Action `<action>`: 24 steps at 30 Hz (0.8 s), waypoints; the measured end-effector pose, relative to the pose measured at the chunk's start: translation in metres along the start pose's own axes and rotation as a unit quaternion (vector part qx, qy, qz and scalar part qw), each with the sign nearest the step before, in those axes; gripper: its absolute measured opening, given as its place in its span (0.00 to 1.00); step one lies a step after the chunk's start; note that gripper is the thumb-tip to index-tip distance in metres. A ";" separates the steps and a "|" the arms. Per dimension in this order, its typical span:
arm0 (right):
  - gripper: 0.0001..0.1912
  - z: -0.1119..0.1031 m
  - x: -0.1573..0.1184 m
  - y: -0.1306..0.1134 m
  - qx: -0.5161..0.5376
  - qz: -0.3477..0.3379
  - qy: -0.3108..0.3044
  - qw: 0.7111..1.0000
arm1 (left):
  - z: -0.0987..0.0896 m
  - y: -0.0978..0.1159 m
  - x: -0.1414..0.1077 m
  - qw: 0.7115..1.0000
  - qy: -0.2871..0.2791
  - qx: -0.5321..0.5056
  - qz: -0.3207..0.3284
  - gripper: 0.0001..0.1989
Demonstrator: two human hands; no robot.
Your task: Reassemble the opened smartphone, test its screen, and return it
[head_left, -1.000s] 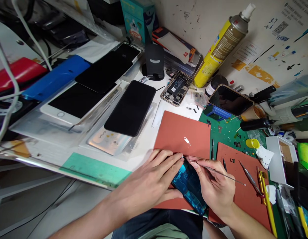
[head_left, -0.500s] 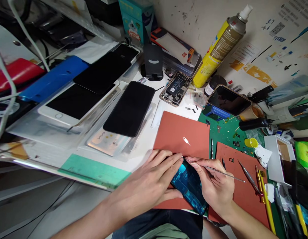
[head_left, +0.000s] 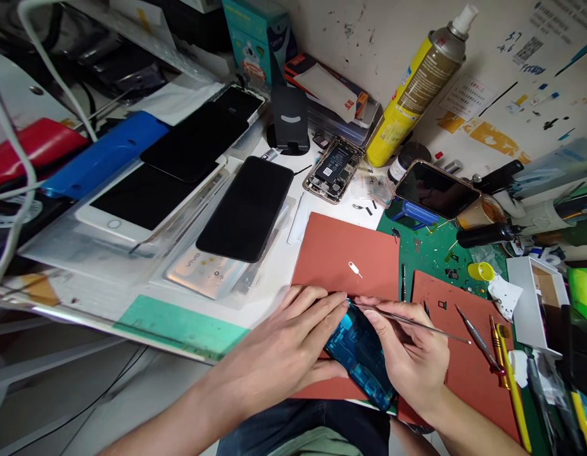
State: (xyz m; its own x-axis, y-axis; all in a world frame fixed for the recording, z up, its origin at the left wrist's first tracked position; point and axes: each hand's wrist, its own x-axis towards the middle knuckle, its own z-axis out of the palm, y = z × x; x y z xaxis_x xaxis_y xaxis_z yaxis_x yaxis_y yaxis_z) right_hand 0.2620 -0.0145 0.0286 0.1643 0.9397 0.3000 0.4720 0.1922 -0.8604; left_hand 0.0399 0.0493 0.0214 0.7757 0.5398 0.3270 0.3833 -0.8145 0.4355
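Phone (head_left: pixel 362 354) steadied by outstretched left hand (head_left: pixel 293 339), right hand (head_left: pixel 414 351) pinching slim tool (head_left: pixel 425 326)

The blue phone body (head_left: pixel 362 354) has a glossy, partly see-through look; the thin tool (head_left: pixel 423 325) is smooth, shiny metal; the reddish-brown mats (head_left: pixel 350 237) have matt, rubbery-looking faces; the SIM pin (head_left: pixel 353 268) looks like bright metal; the black phone screen (head_left: pixel 246 209) is smooth and glass-like; the spray can (head_left: pixel 421 82) pairs glossy printed metal with a white plastic nozzle (head_left: pixel 465 19); the phone stand (head_left: pixel 290 111) looks like matt plastic; the teal box (head_left: pixel 248 31) looks like printed card; the wall (head_left: pixel 350 63) is scuffed and stained.
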 end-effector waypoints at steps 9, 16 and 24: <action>0.13 0.000 0.004 -0.006 -0.014 -0.006 0.002 1.000 | -0.001 0.002 0.000 1.000 -0.004 0.005 0.005 0.38; 0.12 0.002 0.004 -0.004 -0.006 -0.004 0.004 1.000 | 0.000 0.000 0.001 1.000 0.000 0.000 0.004 0.38; 0.15 0.003 0.005 -0.004 -0.020 -0.043 -0.003 0.999 | 0.000 0.000 0.001 1.000 0.005 -0.011 0.000 0.38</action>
State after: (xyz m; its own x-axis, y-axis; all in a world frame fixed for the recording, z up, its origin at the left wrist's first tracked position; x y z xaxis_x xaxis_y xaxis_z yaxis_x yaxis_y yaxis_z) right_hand 0.2581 -0.0100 0.0322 0.1156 0.9220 0.3695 0.5182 0.2614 -0.8144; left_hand 0.0404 0.0496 0.0212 0.7706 0.5414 0.3361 0.3718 -0.8104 0.4527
